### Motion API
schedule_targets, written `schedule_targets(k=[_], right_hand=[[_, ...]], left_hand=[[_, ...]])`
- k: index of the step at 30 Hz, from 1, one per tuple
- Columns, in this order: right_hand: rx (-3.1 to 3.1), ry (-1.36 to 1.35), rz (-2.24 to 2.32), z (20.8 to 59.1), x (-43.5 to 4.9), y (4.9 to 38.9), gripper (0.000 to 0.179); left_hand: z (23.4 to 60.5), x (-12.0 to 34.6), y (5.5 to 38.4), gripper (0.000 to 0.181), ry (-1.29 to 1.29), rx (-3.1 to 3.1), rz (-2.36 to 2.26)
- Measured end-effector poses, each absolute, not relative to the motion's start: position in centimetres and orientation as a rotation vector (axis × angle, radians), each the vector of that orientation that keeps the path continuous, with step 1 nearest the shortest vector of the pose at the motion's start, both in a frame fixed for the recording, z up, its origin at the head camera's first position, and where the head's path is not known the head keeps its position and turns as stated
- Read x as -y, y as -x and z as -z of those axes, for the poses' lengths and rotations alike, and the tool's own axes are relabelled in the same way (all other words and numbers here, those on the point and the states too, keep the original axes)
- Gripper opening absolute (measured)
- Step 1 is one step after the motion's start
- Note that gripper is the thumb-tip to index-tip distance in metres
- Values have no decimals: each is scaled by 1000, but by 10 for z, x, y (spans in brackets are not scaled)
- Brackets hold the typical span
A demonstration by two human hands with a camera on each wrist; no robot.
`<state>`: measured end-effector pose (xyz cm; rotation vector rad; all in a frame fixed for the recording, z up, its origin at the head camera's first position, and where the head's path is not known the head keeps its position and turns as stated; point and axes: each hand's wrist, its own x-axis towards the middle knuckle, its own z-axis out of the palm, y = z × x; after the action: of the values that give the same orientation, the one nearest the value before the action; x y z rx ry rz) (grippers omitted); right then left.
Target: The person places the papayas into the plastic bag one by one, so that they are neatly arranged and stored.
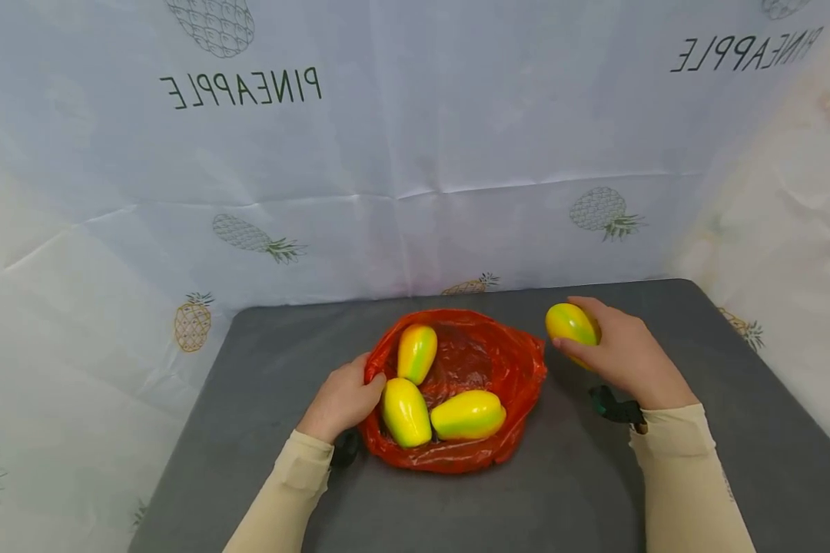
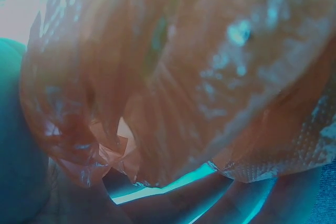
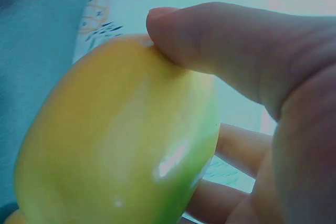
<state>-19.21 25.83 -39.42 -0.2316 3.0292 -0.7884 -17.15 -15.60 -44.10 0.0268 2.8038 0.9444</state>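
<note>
A red plastic bag [image 1: 449, 458] lies on the table with its mouth spread wide. Inside it are three glossy yellow-green mangoes: one mango [image 1: 417, 353] at the back left, another mango [image 1: 406, 412] at the front left, and a third mango [image 1: 468, 415] lying sideways at the front. My left hand [image 1: 343, 395] grips the bag's left rim, thumb over the edge; in the left wrist view the crumpled bag [image 2: 173, 103] hides much of the fingers. To the bag's right, my right hand [image 1: 619, 349] holds another mango [image 3: 115, 135] between thumb and fingers, above the table.
The dark grey table [image 1: 526, 507] has its back edge against a white curtain [image 1: 415, 138] printed with pineapples. More of this pale cloth hangs at the left and right sides. A dark strap [image 1: 615, 405] sits at the right wrist.
</note>
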Motion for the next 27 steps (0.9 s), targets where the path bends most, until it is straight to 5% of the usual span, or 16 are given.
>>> schedule_targets(k=[17, 27], right_hand=[[-3028, 443, 884, 333, -187, 184, 72], [-2941, 539, 830, 343, -134, 194, 68]], left_hand=[[440, 158, 170, 54, -32, -2813, -968], [441, 159, 171, 52, -38, -2801, -1000]])
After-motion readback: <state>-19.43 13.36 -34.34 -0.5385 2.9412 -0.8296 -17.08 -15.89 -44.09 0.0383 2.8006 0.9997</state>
